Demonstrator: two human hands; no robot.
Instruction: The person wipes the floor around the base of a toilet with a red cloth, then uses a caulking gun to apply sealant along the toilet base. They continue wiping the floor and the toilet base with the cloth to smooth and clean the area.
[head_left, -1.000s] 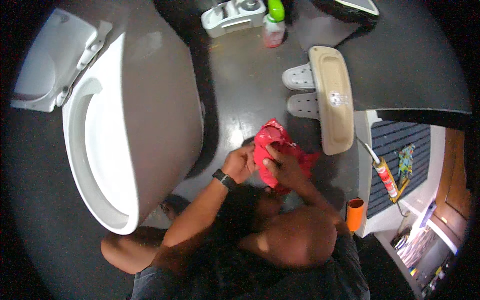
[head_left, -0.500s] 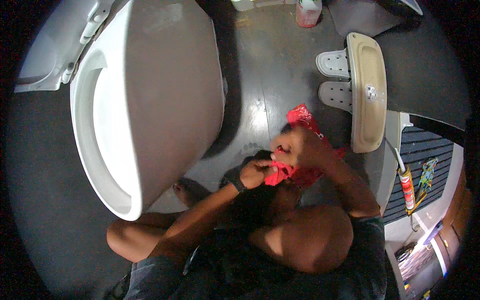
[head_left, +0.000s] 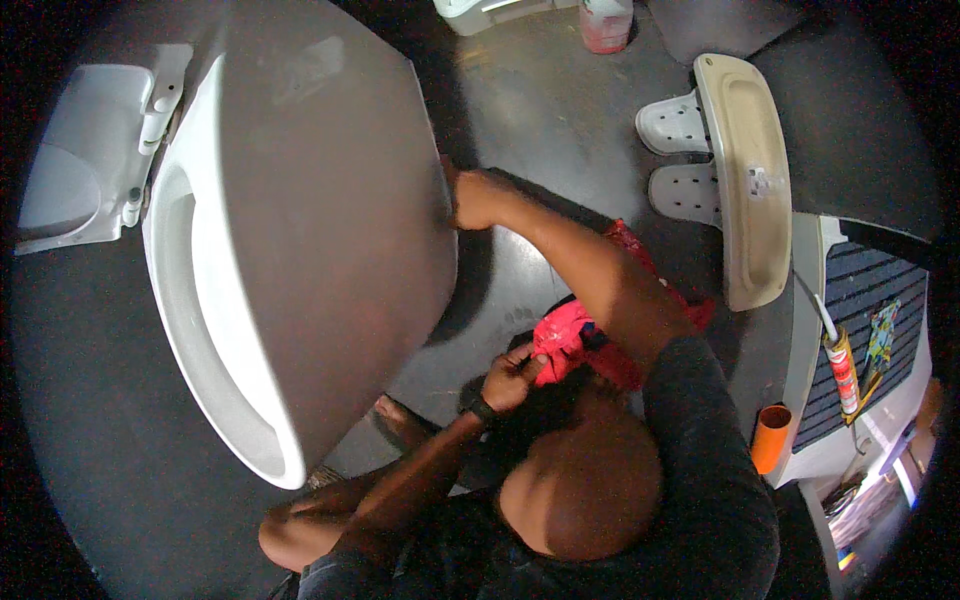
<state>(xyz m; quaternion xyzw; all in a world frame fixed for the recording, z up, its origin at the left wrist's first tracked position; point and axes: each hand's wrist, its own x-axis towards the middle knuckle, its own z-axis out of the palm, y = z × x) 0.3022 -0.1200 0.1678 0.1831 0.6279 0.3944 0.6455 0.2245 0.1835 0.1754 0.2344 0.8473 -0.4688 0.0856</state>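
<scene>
My left hand (head_left: 508, 382) pinches the edge of a crumpled red plastic bag (head_left: 562, 335) with its fingertips. The bag lies low in front of my knees, and my right forearm crosses above part of it. A dark item shows in the bag's opening, too little of it to name. My right hand (head_left: 478, 200) reaches forward to the right side of a white toilet bowl (head_left: 330, 230). Its fingers are hidden against the bowl's edge, so what they touch or hold does not show. The toilet's seat and lid (head_left: 95, 150) are raised at the left.
A long beige, shallow tray-like piece (head_left: 745, 240) stands at right, beside two white perforated tabs (head_left: 685, 190). Farther right are an orange tube (head_left: 771, 440) and a sealant cartridge in a gun (head_left: 843, 375). A jug with pink contents (head_left: 606, 28) stands at the far end.
My right hand has left the red bag and moved forward and left to the toilet's side. My left hand still holds the bag. The view has shifted slightly.
</scene>
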